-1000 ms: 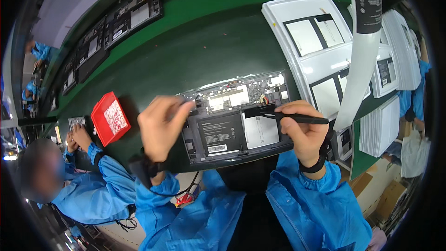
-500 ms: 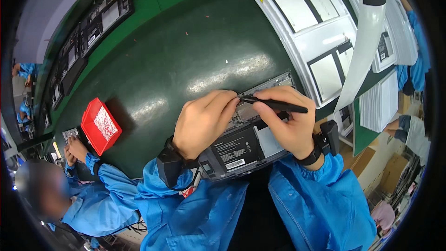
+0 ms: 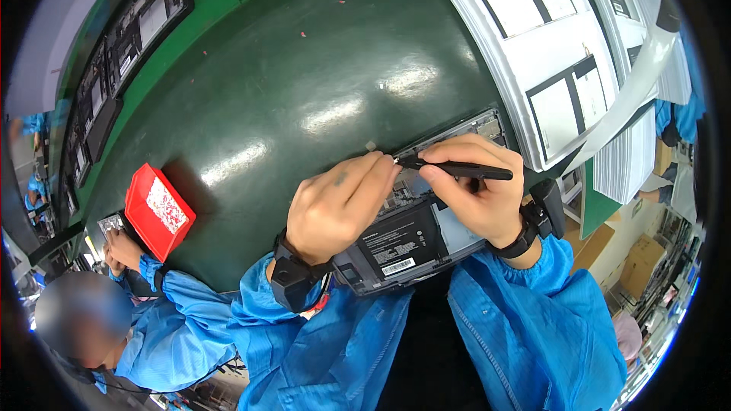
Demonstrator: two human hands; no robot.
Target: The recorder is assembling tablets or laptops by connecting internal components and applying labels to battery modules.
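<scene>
An opened laptop base lies in front of me with its inner parts bare, including a black battery with a white label. Above its far part, my right hand is closed round black tweezers, whose tip points left. My left hand is closed in a pinch right at that tip. Something tiny and pale shows there, too small to name. Both hands cover part of the laptop's circuit boards. A small pale, see-through square lies on the green mat just beyond my left fingers.
A red bin with small white pieces stands at left, near a co-worker's hands. White foam trays holding flat batteries are stacked at right, with a pale curved strip before them. More opened laptop bases line the far left.
The view has shifted slightly. The pale square now shows on the mat beyond my left fingers. Both hands stay together at the tweezers' tip, and the pale strip at right bends differently.
</scene>
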